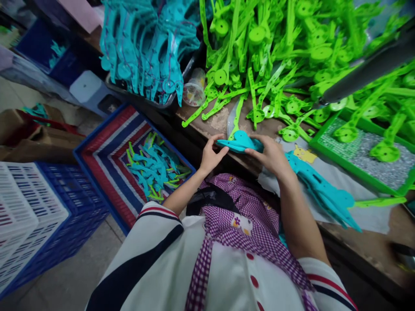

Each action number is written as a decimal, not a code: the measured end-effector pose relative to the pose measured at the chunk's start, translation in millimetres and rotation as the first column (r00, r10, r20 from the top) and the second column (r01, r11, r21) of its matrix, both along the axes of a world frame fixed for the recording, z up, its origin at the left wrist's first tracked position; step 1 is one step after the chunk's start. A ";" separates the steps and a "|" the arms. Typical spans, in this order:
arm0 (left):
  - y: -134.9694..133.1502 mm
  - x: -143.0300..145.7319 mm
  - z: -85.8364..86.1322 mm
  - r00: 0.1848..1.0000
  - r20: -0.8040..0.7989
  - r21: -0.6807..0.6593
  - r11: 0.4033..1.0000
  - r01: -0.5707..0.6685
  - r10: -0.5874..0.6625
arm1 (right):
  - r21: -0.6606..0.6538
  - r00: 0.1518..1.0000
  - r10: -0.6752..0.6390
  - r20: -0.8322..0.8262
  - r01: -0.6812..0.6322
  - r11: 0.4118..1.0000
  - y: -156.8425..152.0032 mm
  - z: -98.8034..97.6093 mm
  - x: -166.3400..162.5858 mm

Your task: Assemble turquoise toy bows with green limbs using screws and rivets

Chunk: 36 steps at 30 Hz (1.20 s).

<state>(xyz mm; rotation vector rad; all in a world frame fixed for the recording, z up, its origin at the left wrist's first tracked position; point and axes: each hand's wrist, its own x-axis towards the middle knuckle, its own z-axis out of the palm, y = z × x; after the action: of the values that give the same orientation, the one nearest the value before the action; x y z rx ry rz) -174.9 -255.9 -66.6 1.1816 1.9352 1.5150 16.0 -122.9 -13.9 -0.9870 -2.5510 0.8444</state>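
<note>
Both my hands hold one blue plastic part (240, 141) at the near edge of the wooden bench (379, 235). My left hand (212, 156) pinches its left tip with thumb and fingers. My right hand (271, 156) is closed over its right side. Just right of my right arm lies a stack of long blue plastic parts (324, 192) on a white cloth (337, 177). A heap of green plastic parts (292, 56) covers the bench beyond my hands.
Blue parts (145, 47) fill a dark tray (145, 98) at the back left. A small clear cup (194, 88) stands beside it. A striped blue crate (106, 151) on the floor holds mixed blue and green parts. A green-framed tray (356, 151) sits at right, a grey bar (372, 69) above it.
</note>
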 end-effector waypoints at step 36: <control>136.2 47.2 75.0 0.224 -0.372 -0.630 0.422 0.651 -0.901 | 0.391 0.963 -0.267 0.012 0.242 0.888 -80.4 0.8 115.8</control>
<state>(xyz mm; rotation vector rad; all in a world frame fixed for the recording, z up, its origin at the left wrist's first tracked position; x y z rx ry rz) -127.7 -119.7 8.4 2.2691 1.3082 0.1007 131.7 -203.3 -13.1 -1.1931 -2.4287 0.2241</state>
